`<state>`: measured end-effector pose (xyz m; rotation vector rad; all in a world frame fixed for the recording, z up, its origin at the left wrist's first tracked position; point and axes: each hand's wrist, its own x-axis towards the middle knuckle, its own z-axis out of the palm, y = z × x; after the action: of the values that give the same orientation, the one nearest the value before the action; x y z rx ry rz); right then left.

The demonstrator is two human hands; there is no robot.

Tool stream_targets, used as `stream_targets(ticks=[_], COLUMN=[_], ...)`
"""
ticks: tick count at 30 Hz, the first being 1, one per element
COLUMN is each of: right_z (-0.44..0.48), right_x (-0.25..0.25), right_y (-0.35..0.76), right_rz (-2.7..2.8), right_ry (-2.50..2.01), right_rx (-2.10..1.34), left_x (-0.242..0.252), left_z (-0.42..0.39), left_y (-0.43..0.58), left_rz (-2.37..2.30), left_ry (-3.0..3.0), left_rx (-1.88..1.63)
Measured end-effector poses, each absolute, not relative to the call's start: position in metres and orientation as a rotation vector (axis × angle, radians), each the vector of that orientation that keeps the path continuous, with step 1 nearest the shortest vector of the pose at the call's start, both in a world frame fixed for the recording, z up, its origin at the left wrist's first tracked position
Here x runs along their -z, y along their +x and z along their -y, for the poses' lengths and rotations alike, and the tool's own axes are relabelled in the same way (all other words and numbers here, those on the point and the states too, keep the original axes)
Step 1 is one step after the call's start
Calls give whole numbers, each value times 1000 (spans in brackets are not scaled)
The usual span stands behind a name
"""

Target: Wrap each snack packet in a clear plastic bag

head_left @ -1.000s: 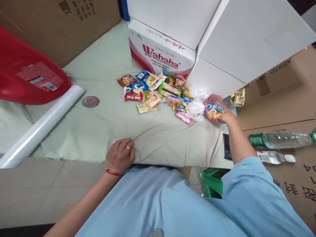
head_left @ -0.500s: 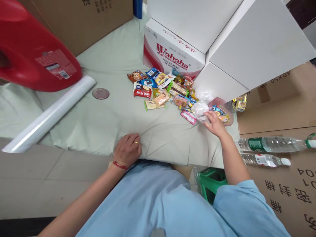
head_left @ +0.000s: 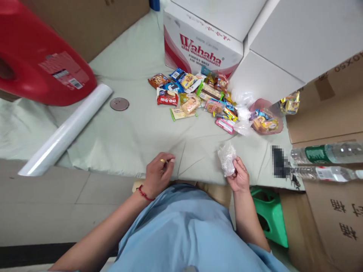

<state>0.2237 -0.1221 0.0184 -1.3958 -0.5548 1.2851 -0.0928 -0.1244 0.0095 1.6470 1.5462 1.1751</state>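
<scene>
My right hand (head_left: 239, 174) pinches a crumpled clear plastic bag (head_left: 227, 158) between thumb and fingers, above the front part of the cloth-covered table. My left hand (head_left: 160, 170), with a ring and a red bracelet, rests at the table's front edge. Its fingers are curled in and nothing shows in them. Beyond the hands lies a loose pile of wrapped snacks (head_left: 210, 92). More clear plastic bags (head_left: 244, 113) lie at the pile's right end. Beside them a pink bowl (head_left: 279, 126) holds several small snack packs.
A red jug (head_left: 48, 64) and a white roll (head_left: 68, 128) are on the left, near a round brown disc (head_left: 119, 104). A Wahaha carton (head_left: 198, 45) and white boxes (head_left: 283, 41) stand behind. Two bottles (head_left: 323, 154) lie at right, above a green stool (head_left: 272, 219).
My right hand has drawn back from beside the bowl towards me and now has a crumpled plastic bag in it. My left hand has turned slightly, its fingers still curled.
</scene>
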Motion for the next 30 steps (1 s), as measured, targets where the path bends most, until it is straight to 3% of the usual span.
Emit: stream_targets(ticks=[5,9,12,15,17,19,25,30], right_z=[127,129,128,111,91,67,7,-59], right_x=[-21,-24,-31,-38,-38,-31,-19,-46], right_y=[197,169,161,181,208,239,292,289], right_rz=[394,524,917,1376,1490,1535,1756,1667], right_ry=[-1236,-1267,-1392,-1585,-1717,-1840,-2022,-1794], right_rx=[-1439,-1620,-1674,-1045,-466,-124,-53,408], left_x=[-32,-36,-32,-28,-27,-28,-25,-22], left_z=[123,116,116,119,120,121,123,119], left_y=[-50,-29,-32,-47,-58,-67,-76,-80], left_rz=[-1065,-848,-957,-1107,-1152,-1170,-1137,-1067], left_ry=[1077,716,707,727,730,731,715,583], left_rx=[-712,-789,-981,-1108,-1131,-1131,-1095,-1062])
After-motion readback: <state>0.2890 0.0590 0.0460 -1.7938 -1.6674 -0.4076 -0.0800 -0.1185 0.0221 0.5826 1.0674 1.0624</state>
